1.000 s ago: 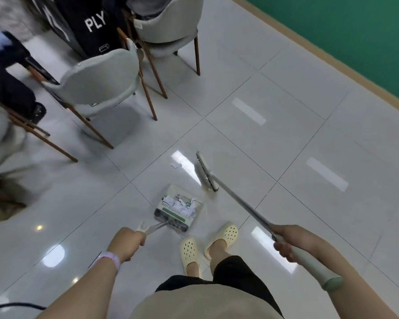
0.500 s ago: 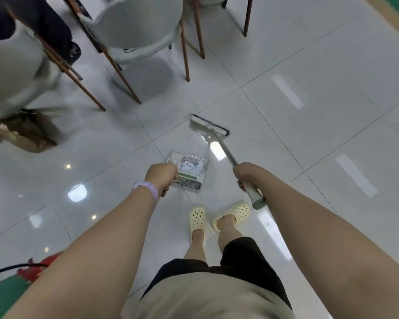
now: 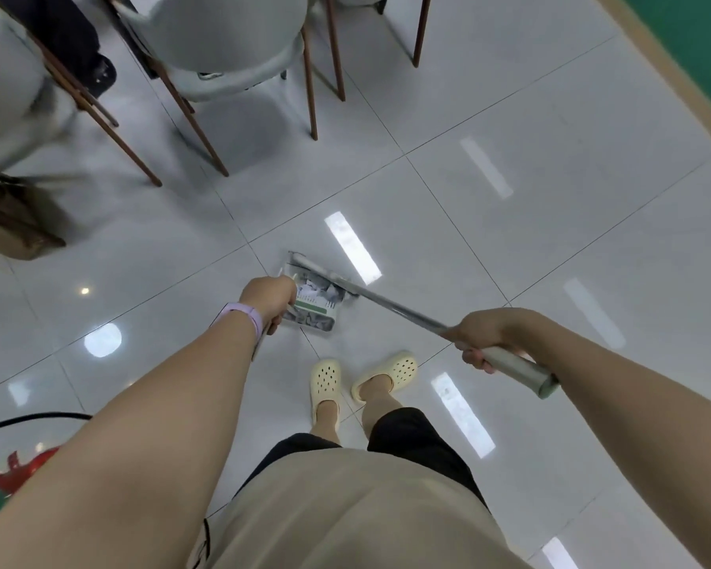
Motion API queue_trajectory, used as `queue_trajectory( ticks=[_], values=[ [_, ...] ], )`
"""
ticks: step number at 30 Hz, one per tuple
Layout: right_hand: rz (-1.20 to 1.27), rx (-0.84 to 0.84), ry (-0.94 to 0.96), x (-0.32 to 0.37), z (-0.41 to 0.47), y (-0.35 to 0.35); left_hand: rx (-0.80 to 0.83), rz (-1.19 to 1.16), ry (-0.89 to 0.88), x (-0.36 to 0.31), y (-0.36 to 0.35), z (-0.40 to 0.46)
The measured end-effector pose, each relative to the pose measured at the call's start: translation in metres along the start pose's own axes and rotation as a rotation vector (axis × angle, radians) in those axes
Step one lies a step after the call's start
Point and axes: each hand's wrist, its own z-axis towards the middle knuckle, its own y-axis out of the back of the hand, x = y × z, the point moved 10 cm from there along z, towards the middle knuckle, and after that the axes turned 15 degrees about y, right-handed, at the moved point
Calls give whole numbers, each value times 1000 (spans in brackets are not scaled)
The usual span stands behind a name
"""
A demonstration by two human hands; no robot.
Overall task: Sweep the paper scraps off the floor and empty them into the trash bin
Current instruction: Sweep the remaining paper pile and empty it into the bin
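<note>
A white-and-green dustpan holding crumpled paper scraps sits just ahead of my feet. My left hand grips its handle from the left. My right hand grips the pale green end of the broom handle. The metal shaft runs up-left to the broom head, which lies along the dustpan's far edge. No trash bin is in view.
Grey chairs with brown legs stand at the top left and centre. A brown bag sits on the floor at the left. A black cable and a red object lie at the lower left. A green wall runs along the right.
The broom head has come back from beyond the dustpan to rest against its far edge. My right hand has swung out to the right, and the view has tilted further down.
</note>
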Motion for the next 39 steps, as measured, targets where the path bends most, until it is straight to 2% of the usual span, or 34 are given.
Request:
queue_trajectory(
  ticks=[8, 13, 21, 23, 27, 29, 35, 39],
  values=[
    [298, -37, 106, -24, -37, 15, -3, 139, -42, 31, 2, -11],
    [668, -36, 125, -43, -46, 12, -46, 225, -101, 51, -1, -17],
    [1008, 49, 94, -103, -74, 2, -48, 79, -109, 74, -37, -45],
    [916, 14, 90, -130, -87, 11, -46, 39, -105, 77, -50, -55],
    [429, -131, 98, -178, -108, 35, -39, 12, -164, 63, -73, -77],
    [281, -175, 115, -196, -118, 44, -43, 23, -214, 49, -85, -91],
    [182, -303, 185, -246, -154, 74, -31, 56, -314, 10, -114, -125],
    [249, -425, 195, -287, -181, 87, 31, -8, -335, -9, -132, -145]
  ],
)
